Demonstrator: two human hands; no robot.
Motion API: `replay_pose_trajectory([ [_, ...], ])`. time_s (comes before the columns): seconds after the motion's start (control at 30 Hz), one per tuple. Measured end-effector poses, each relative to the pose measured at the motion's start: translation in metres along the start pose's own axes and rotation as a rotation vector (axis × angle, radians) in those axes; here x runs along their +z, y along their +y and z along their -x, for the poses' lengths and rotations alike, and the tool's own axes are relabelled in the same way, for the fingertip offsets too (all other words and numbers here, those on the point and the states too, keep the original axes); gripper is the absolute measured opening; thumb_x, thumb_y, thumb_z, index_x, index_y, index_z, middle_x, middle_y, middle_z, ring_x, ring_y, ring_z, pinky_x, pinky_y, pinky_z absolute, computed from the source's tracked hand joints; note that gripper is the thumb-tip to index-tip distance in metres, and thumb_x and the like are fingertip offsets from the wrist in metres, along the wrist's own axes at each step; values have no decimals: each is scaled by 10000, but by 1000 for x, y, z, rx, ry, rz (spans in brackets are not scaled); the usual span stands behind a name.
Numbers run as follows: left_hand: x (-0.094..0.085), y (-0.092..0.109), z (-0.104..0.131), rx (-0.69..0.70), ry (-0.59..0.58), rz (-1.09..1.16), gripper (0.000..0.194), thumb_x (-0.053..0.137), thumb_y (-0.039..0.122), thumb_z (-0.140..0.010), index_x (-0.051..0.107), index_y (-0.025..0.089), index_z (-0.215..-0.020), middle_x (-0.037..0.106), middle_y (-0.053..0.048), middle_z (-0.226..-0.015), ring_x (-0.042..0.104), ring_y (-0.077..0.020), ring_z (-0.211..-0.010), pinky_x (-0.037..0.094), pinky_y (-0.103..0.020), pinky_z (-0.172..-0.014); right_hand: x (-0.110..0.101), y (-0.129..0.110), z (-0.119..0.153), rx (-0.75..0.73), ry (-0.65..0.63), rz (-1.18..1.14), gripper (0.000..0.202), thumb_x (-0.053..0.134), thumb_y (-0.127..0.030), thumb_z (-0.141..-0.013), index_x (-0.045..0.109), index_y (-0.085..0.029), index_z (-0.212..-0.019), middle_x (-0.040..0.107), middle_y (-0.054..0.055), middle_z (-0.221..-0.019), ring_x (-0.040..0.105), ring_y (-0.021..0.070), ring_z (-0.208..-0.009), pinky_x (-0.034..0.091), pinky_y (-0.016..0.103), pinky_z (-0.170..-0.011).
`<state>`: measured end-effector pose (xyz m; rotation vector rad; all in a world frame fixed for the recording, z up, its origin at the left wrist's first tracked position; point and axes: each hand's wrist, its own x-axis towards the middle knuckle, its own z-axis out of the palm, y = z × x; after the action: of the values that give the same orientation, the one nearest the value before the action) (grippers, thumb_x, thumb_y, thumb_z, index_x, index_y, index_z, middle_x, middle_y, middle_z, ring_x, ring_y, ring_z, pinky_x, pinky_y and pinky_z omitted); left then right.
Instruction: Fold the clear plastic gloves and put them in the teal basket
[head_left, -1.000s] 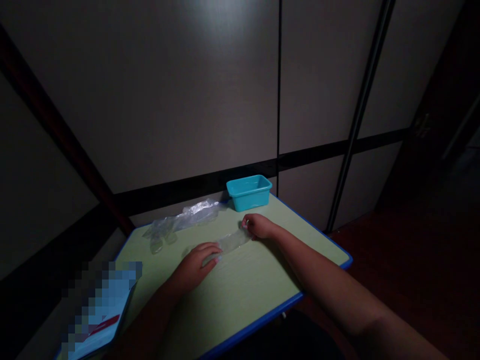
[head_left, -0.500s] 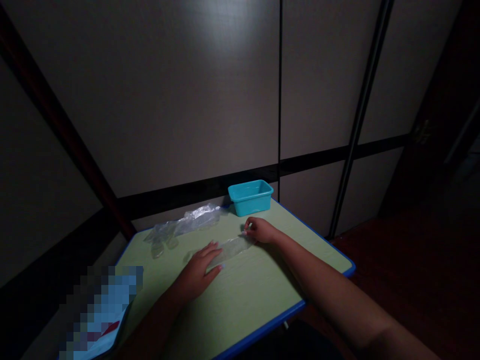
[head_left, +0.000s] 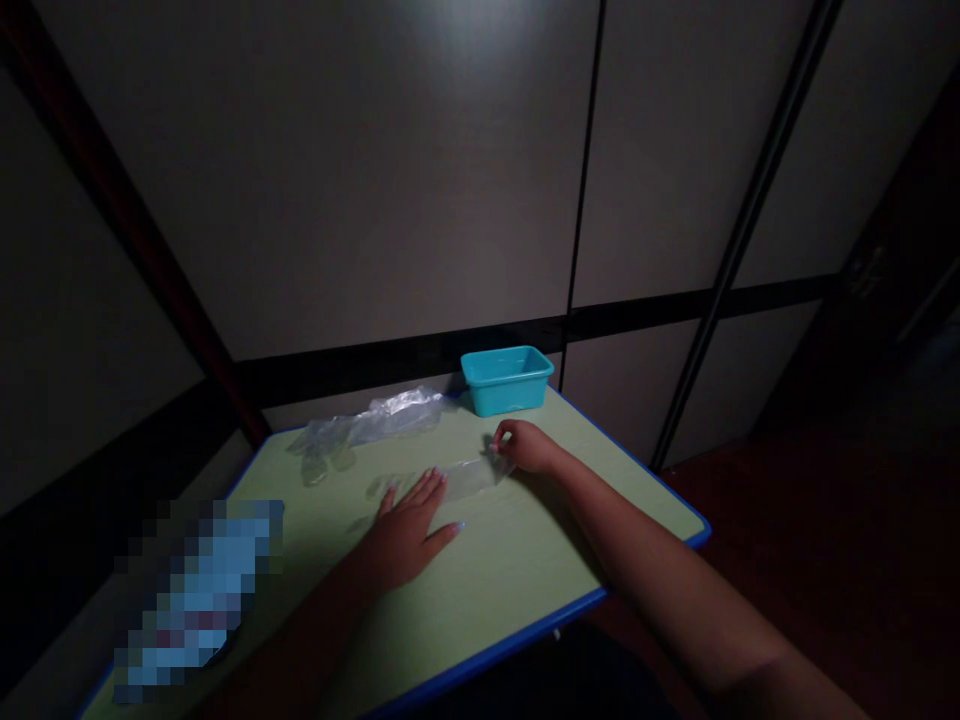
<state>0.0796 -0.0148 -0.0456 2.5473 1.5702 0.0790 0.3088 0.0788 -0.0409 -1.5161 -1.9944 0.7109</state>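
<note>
A thin, clear plastic glove (head_left: 471, 480) lies stretched across the middle of the tabletop. My left hand (head_left: 406, 535) rests palm down with its fingers spread, its fingertips on the near edge of the glove. At the other end, my right hand (head_left: 526, 448) is closed in a pinch on the glove's right end. More crumpled clear plastic gloves (head_left: 397, 418) lie along the back left of the table, finger shapes showing at their left end.
A turquoise plastic basket (head_left: 511, 396) stands at the table's back corner, beyond my right hand. A blurred-out blue item (head_left: 206, 590) lies at the left edge. The pale green table (head_left: 495, 585) has a blue rim and stands against cabinet panels (head_left: 405, 220).
My left hand has slid back slightly and spread its fingers wider, baring more of the glove's left end. My right hand keeps its pinch. The view has tilted a little.
</note>
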Motion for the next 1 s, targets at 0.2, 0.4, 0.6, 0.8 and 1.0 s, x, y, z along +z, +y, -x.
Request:
replay_pose_trajectory([
  [0.2, 2, 4, 5, 23, 1, 12, 610, 374, 467, -862, 281, 205, -1405, 196, -116, -1474, 180, -265, -1362, 117, -582, -1050, -2, 0, 1, -1, 16, 116, 93, 624, -236, -763, 609, -152, -799, 622, 18, -624, 528, 91, -488, 372, 185, -487],
  [0.4, 4, 7, 9, 24, -8, -6, 657, 375, 500, -858, 230, 197, -1423, 161, -114, -1483, 156, -270, -1367, 81, -586, -1055, -3, -2, 3, 63, -21, 108, 75, 592, -126, -745, 611, -146, -815, 595, -1, -533, 518, 94, -426, 367, 191, -467],
  [0.6, 4, 10, 11, 10, 9, -3, 628, 339, 516, -872, 256, 209, -1414, 148, -118, -1484, 120, -277, -1373, 41, -628, -1031, -2, -3, 4, 47, -28, -8, 32, 563, -126, -771, 574, -148, -791, 568, -12, -496, 541, 99, -426, 364, 169, -422],
  [0.8, 1, 10, 10, 54, -30, 6, 669, 339, 548, -863, 213, 207, -1425, 119, -116, -1487, 82, -284, -1376, 27, -647, -1019, -1, -1, 2, 57, -32, -26, 7, 568, -142, -785, 563, -146, -783, 578, -6, -491, 538, 98, -418, 358, 166, -415],
  [1.0, -5, 13, 12, 33, -81, -47, 669, 282, 553, -876, 174, 199, -1433, 77, -91, -1493, 63, -250, -1382, 40, -616, -1040, -1, -3, 3, 37, 14, 31, 212, 543, -360, -841, 568, -154, -881, 577, -2, -498, 528, 101, -419, 358, 187, -451],
])
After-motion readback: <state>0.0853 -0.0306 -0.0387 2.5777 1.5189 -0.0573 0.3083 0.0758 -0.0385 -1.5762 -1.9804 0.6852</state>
